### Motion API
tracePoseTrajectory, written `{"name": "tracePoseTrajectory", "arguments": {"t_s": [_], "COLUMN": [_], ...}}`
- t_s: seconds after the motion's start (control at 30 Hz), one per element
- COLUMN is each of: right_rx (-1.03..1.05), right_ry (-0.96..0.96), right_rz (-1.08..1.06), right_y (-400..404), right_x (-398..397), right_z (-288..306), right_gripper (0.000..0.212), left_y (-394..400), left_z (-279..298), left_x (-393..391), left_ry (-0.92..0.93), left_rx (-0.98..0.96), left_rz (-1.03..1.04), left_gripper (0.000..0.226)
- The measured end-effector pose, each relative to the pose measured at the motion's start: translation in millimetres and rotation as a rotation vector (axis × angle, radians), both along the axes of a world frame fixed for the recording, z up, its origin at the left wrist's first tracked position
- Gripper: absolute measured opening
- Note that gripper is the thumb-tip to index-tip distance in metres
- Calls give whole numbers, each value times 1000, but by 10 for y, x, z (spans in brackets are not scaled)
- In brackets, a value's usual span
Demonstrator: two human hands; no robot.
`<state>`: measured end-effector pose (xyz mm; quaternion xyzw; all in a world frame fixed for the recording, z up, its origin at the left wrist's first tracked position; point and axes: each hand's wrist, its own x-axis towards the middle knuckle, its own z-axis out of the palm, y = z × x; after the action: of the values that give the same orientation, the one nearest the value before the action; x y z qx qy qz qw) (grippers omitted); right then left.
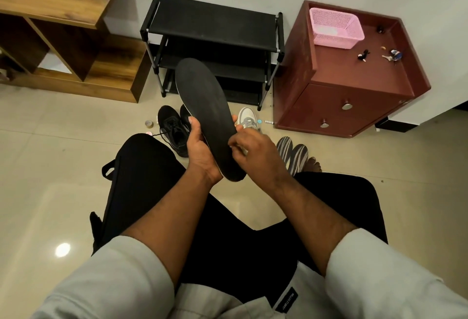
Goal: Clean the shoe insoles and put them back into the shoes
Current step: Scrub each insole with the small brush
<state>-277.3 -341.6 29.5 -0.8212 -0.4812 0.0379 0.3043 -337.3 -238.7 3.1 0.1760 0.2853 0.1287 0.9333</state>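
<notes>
At frame centre, my left hand point(200, 149) gripped the black insole point(206, 113) near its heel; my right hand's point(253, 146) curled fingers pinched its edge. It seemed light, bendy; hold the heel.

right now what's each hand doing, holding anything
Left hand: grips the black insole along its left edge, thumb on top.
Right hand: fingers curled at the insole's right edge, pinching something small and pale; what it is cannot be told.
</notes>
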Motion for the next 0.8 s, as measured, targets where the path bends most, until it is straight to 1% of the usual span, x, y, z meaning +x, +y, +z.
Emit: {"name": "tracePoseTrajectory", "arguments": {"t_s": [0.17,0.27,0.43,0.57,0.7,0.8], "right_rx": [-21,-16,-19,-16,-37,-8], "right_ry": [16,54,39,-16,9,30], "right_rz": [52,97,169,63,-48,-29], "right_y": [-139,-187,-7,57,-85,-145], "right_x": [-166,-275,-145,-3,-24,-167], "right_z": [-99,-138,-55,-15,-104,-138], "right_gripper": [12,12,12,9,11,13], "left_y": [108,114,79,36,89,118], "left_z": [-36,-59,-60,-21,-23,-69], "left_x": [7,34,27,9,16,39], "left_ry": [3,33,43,43,10,6], "left_rx": [-59,-59,-36,-7,-80,-84], "left_rz": [29,61,30,42,52,57], "left_gripper": [97,95,97,88,95,100]}}
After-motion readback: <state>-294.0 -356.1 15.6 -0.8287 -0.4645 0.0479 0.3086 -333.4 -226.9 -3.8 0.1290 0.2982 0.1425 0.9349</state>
